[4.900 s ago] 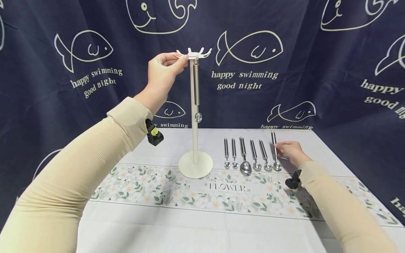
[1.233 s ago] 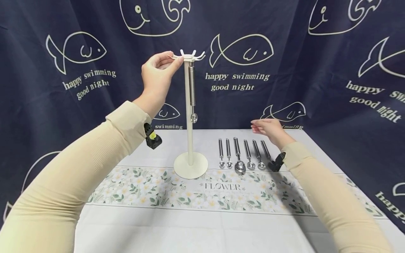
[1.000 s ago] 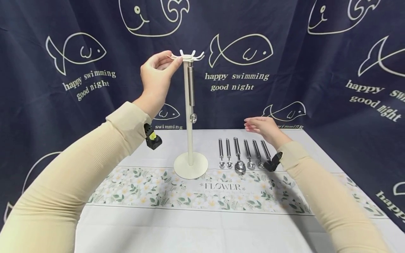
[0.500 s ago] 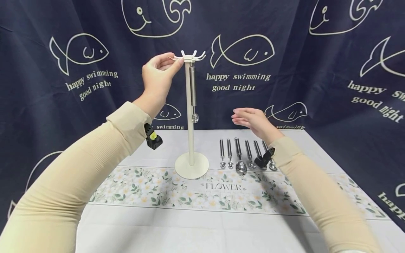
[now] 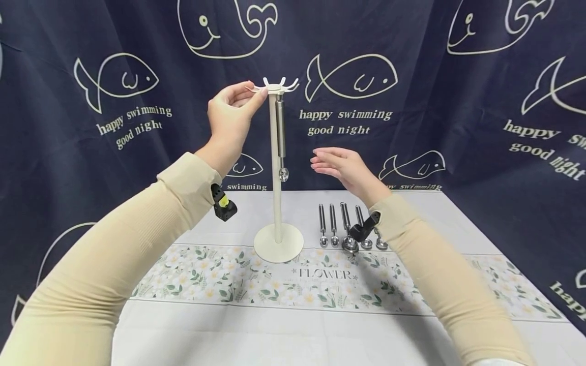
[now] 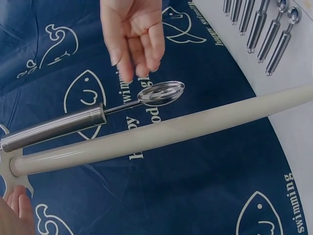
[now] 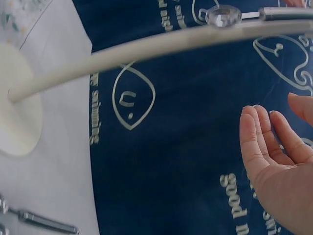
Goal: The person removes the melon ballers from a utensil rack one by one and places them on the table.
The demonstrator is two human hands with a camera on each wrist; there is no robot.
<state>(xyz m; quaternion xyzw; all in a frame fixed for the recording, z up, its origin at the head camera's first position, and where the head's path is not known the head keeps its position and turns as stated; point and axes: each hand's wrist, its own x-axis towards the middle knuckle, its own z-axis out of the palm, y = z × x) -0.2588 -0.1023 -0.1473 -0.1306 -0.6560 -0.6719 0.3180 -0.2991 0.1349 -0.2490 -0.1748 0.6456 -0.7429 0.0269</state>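
A cream hook stand [image 5: 276, 203] rises from a round base, with short upturned hooks at its top. My left hand [image 5: 231, 117] pinches one of the hooks on the left between thumb and fingers. From a hook on the right hangs a steel melon baller [image 5: 281, 129], handle up and scoop down; the left wrist view shows its oval bowl. My right hand [image 5: 350, 170] is in the air to the right of it, fingers fairly straight and held together, holding nothing. It does not touch the melon baller.
Several steel scoops [image 5: 322, 221] lie in a row on the white table [image 5: 220, 325], right of the stand base; my right wrist camera and sleeve hide part of the row. One scoop [image 5: 350, 246] has a larger bowl. A dark blue fish-print curtain [image 5: 192, 91] hangs behind.
Earlier my right hand was at the rightmost scoop on the table; it has let go and moved up and left toward the hanging melon baller. My left hand stays on the hook.
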